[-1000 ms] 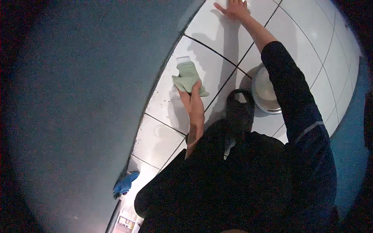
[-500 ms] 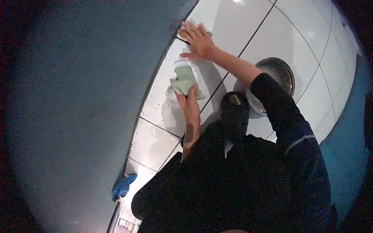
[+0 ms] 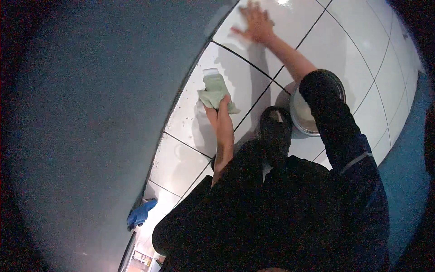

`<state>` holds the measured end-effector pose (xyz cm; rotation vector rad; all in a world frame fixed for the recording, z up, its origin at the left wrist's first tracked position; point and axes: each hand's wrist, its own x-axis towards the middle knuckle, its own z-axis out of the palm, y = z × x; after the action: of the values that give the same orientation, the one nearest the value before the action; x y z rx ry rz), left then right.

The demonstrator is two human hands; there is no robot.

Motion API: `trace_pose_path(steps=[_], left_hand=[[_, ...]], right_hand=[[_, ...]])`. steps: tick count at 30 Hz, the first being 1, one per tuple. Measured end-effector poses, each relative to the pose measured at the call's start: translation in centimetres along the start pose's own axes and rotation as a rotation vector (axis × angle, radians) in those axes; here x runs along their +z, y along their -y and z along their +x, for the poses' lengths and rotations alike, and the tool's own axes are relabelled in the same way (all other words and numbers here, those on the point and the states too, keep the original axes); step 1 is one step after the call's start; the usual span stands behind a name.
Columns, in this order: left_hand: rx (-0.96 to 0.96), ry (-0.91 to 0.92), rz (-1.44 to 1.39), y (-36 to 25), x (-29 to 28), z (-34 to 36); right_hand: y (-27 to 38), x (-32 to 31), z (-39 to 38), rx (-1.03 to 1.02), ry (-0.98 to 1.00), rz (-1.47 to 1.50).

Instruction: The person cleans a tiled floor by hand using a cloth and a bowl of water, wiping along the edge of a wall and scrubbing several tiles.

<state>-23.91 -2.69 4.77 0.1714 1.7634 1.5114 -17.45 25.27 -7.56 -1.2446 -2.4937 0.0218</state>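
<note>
My left hand [image 3: 220, 119] is closed around a light green cloth [image 3: 213, 94], low over the white tiled floor [image 3: 181, 124]. From the cloth's far end sticks a flat, pale piece with a straight edge; what the cloth wraps is hidden. Farther ahead, my right hand [image 3: 257, 25] is stretched out above the tiles near the wall, fingers spread and slightly blurred. Nothing shows in its grasp. Dark specks lie on the tiles beside the left hand, along the wall's foot.
A grey wall [image 3: 99, 113] runs along the left. A round metal-rimmed bucket [image 3: 343, 90] stands to the right, partly behind my right sleeve. My dark shoe [image 3: 276, 124] is beside it. A blue cloth [image 3: 142, 213] lies by the wall at the lower left.
My right hand has moved farther ahead and to the right over the tiles, away from the green cloth. The left hand with the cloth has stayed almost in place.
</note>
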Motion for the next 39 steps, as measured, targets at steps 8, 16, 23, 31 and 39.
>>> trace_pose_path(steps=[8,16,23,31,39], left_hand=[[-0.083,0.026,0.028,-0.3,-0.4,0.6],[0.034,0.05,0.005,-0.8,0.1,2.0],[-0.074,0.021,-0.09,1.1,0.4,1.9],[-0.129,0.047,-0.15,0.8,3.2,2.7],[-0.151,0.035,-0.097,-1.4,2.8,4.2]], right_hand=[[9.4,-0.4,-7.5,-0.381,0.257,0.408],[-5.7,-3.7,-0.8,0.29,0.554,-0.021],[-3.4,-2.1,-5.4,0.074,0.28,-0.081],[6.9,-1.2,-12.6,-0.205,0.422,0.31],[-4.0,0.8,-4.3,0.105,0.195,-0.065]])
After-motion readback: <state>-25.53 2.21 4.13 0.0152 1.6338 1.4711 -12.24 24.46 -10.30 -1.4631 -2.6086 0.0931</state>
